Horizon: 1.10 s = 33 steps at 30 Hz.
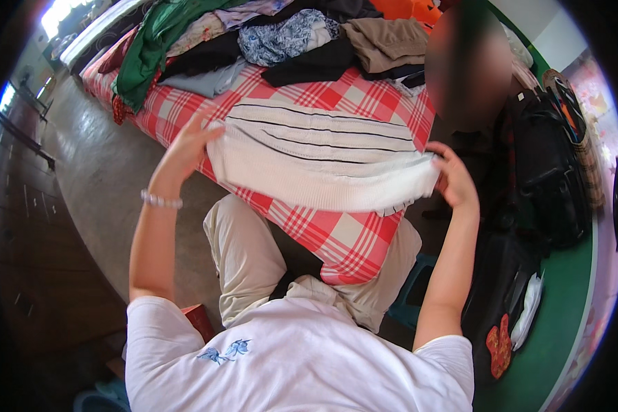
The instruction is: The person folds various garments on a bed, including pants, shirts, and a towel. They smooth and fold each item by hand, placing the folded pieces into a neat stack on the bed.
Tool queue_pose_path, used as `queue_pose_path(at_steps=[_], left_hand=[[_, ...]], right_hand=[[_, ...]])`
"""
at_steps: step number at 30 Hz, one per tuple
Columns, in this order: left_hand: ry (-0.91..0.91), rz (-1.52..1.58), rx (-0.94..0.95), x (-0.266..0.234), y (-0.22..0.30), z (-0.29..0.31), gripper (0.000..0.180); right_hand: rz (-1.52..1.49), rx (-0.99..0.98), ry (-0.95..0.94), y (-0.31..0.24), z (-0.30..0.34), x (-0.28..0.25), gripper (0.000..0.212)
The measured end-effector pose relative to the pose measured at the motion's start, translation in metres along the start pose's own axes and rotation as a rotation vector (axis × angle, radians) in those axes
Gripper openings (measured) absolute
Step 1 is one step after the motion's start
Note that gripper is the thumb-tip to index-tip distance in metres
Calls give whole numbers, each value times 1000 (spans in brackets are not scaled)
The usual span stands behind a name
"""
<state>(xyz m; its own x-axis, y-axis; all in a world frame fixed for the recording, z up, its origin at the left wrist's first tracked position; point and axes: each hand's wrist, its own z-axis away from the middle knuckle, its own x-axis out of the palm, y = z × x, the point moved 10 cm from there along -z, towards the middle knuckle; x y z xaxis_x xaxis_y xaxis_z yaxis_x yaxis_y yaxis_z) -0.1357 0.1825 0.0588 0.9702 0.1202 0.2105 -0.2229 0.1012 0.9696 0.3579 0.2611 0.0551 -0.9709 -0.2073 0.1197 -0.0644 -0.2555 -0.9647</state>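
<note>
So there's 1 white striped knit (323, 147) in play here, stretched wide over the near end of the bed (350, 250), with its plain ribbed band toward the person. The left hand (189, 145) looks like it's pinching the left end, though it's a bit blurry, and the right hand (453, 177) has the right end nipped between thumb and fingers. As for progress, I'd call it partway: the knit is spread out side to side, but it's not let go of and the near edge isn't settled flat. Behind it, the green cloth (159, 48), the blue-and-white cloth (285, 40), the brown cloth (384, 42) and a black cloth (312, 63) lie loose in a heap, so none of those 4 looks neatly done to me. Can't tell how many layers the knit has.
</note>
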Motion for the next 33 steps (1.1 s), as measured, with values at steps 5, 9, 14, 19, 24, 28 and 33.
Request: queue_pose_path(at_steps=[5,9,14,19,24,28,33], left_hand=[[-102,346,229,-10,53,-100,48],[91,296,279,-11,24,-84,45],[453,-322,292,-40,-43,-7,50],[358,-190,29,-24,-98,24,51],[161,4,29,8,-81,26,43],[68,-57,-154,-5,-64,72,45],[3,-349,-310,-26,-106,109,54]], right_hand=[[-508,-328,-56,-73,-80,-24,34],[-378,-302,64,-46,-66,-8,46],[195,-132,428,93,-12,-61,42],[141,53,483,156,12,-53,46],[-28,26,264,103,20,-6,49],[-88,4,254,60,65,-13,48],[22,198,249,114,111,-30,54]])
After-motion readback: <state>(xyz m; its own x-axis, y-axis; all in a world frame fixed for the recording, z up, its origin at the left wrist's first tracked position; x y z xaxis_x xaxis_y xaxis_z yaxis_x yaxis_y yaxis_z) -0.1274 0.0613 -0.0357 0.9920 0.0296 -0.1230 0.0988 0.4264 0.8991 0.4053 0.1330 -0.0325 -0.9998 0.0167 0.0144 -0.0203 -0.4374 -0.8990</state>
